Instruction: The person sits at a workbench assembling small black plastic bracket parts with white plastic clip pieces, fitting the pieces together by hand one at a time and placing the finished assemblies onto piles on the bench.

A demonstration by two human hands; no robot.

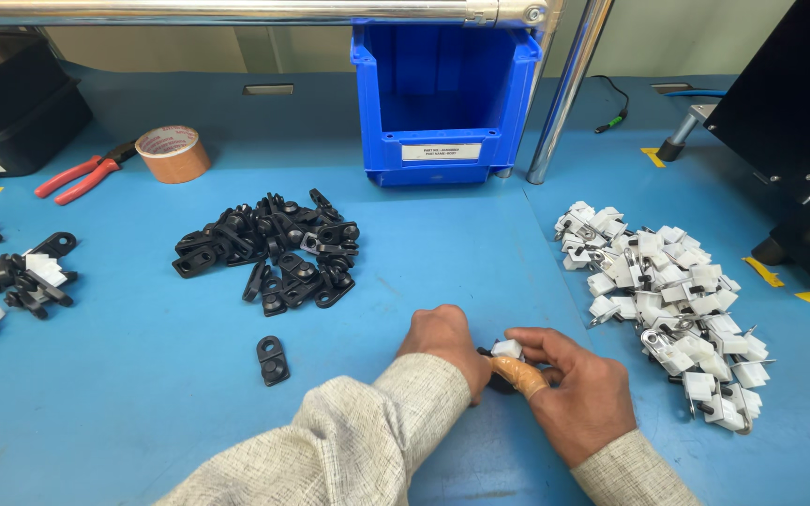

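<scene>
- The left hand point(441, 343) is resting on the blue work surface point(142, 394), fingers curled together over a small black part that is mostly hidden beneath them.
- The right hand point(581, 392) is pinching a small white clip point(506, 349) between thumb and forefinger; the thumb is wearing tan tape point(520, 377).
- The white clip is sitting just beside the left hand's knuckles, low on the surface, between the two hands.
- Whether the white clip is already touching the black part cannot be told.
- A pile of black brackets point(274, 255) is lying well apart to the upper left of the hands, and a single black bracket point(273, 360) is lying alone left of the left hand.
- A heap of white clips with metal pieces point(672, 309) is lying near the right hand, on its right.
- A blue bin point(442, 98) is standing at the far edge, with a tape roll point(172, 153) and red-handled pliers point(82, 174) to its left.
</scene>
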